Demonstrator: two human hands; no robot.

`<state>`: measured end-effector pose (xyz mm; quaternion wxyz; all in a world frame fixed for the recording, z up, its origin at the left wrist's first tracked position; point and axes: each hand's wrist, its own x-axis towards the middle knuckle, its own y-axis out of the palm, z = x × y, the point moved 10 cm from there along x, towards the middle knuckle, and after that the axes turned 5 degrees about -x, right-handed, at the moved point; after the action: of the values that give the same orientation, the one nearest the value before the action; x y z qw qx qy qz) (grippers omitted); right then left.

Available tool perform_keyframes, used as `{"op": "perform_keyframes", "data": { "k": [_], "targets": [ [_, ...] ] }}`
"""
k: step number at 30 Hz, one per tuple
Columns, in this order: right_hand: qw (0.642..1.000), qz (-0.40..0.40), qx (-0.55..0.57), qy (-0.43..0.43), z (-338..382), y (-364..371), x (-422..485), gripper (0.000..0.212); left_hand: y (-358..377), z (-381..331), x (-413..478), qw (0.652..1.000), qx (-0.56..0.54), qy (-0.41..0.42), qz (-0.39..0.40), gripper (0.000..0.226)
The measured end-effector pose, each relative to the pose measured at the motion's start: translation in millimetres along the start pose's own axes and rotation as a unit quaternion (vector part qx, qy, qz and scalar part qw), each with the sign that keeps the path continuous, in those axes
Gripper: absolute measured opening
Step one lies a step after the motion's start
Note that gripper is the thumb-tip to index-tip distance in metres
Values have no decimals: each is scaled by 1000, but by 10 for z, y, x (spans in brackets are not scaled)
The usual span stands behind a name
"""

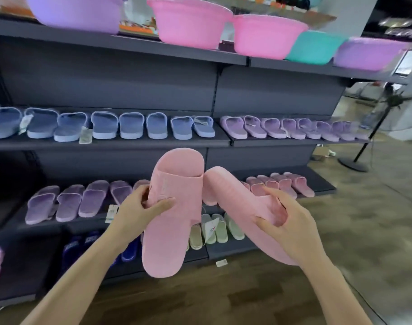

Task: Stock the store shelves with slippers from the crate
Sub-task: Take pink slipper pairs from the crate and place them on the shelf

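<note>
The dark shelving unit (pixel 130 144) is filling the view, carrying plastic basins (pixel 188 22) on top, a row of blue slippers (pixel 104 125) and lilac slippers (pixel 294 129) in the middle, and purple slippers (pixel 69 202) lower down beside a short run of shelved pink slippers (pixel 282 184). The crate is not showing. In front of the shelves a person is holding up a pair: the left pink slipper (pixel 172 231) is hanging nearly upright, toe up, and the right pink slipper (pixel 235 195) is tilting over, its toe touching the other's strap. Judging from here, the risk is lying in the placing: two loose slippers going in at once could be knocking the tightly packed neighbours out of line or off the lip, and the tilted one, being gripped only at its strap, could be swinging or slipping as it goes in. The left hand (pixel 134 207) is gripping its slipper at the strap's left edge, fingers curling behind it and the thumb (pixel 162 205) pressing across the front. The right hand (pixel 291 226) is pinching the other strap, its forefinger (pixel 275 193) lying along the top and the thumb sitting at the opening, the heel passing behind the wrist.
</note>
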<state>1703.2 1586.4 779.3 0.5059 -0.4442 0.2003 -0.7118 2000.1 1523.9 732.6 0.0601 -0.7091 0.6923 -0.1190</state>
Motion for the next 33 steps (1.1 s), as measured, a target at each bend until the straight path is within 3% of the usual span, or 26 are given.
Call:
{"op": "perform_keyframes", "data": {
  "k": [16,22,25,29,33],
  "targets": [
    [992,-18,1,121,-1646,-189,518,53,1751,34,1055,996,-19,-26,81,37],
    [985,-46,-17,165,-2148,-252,998,49,2381,-15,1808,989,-46,-30,140,56],
    [980,-60,-22,191,-2386,-295,1194,48,2713,-50,2127,983,-58,-42,169,84],
    [972,-75,-24,223,-2712,-377,1312,47,3174,-146,2390,977,-58,-41,202,69],
    [964,-91,-26,248,-3089,-488,1399,47,3581,-194,2619,972,-49,-38,227,89]
  ]
}}
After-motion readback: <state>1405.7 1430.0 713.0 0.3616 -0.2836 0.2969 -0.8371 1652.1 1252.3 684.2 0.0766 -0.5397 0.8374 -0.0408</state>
